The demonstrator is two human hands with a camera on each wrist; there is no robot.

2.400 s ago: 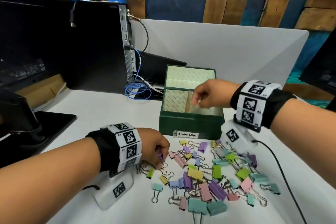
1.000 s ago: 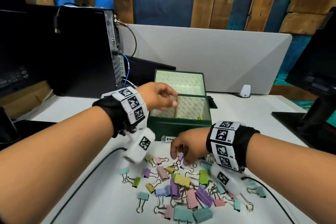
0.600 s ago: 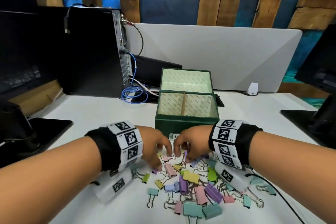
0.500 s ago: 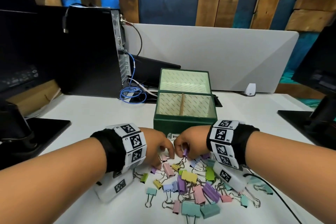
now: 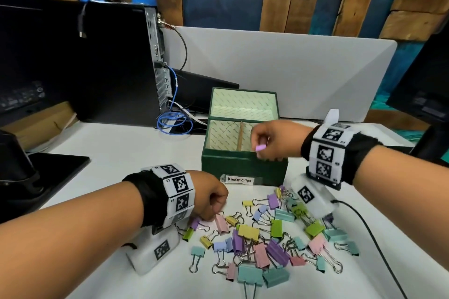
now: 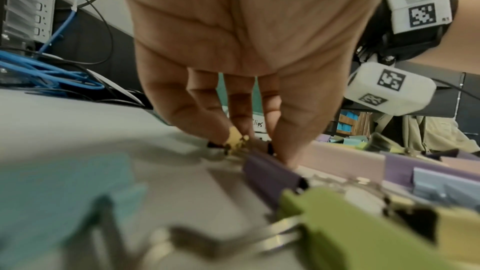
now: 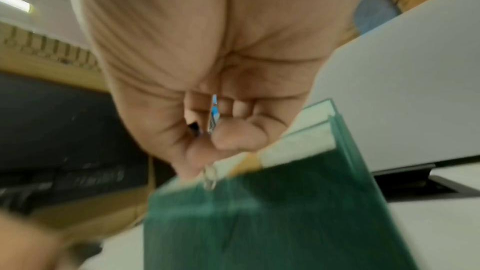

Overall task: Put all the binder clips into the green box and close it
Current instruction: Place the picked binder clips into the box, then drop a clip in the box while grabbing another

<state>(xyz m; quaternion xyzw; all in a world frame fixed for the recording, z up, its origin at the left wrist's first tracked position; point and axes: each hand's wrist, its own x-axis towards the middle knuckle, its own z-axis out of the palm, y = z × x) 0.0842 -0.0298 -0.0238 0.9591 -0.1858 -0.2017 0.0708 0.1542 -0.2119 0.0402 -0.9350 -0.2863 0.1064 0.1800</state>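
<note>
The green box [image 5: 243, 168] stands open, its lid [image 5: 244, 104] upright behind and a wooden divider inside. My right hand [image 5: 263, 145] hovers over the front rim of the right compartment and pinches a pale pink binder clip [image 5: 261, 147]. In the right wrist view the fingers of that hand [image 7: 207, 130] are curled, and the clip's wire loop [image 7: 210, 174] hangs just above the box [image 7: 259, 223]. Several pastel binder clips [image 5: 267, 238] lie in a pile in front of the box. At the pile's left edge my left hand [image 5: 213, 204] is down; its fingertips pinch a small yellow clip [image 6: 235, 139].
A black computer tower [image 5: 116, 60] with blue cable [image 5: 172, 124] stands at the back left, and a white divider panel [image 5: 291, 68] behind the box. Monitor stands sit at the left [image 5: 48, 170] and right [image 5: 427, 143] table edges. A black wrist cable [image 5: 369, 233] crosses the table right of the pile.
My right hand rose from the pile to the box's front rim, carrying a pink clip. My left hand stayed low at the pile and shifted a little left.
</note>
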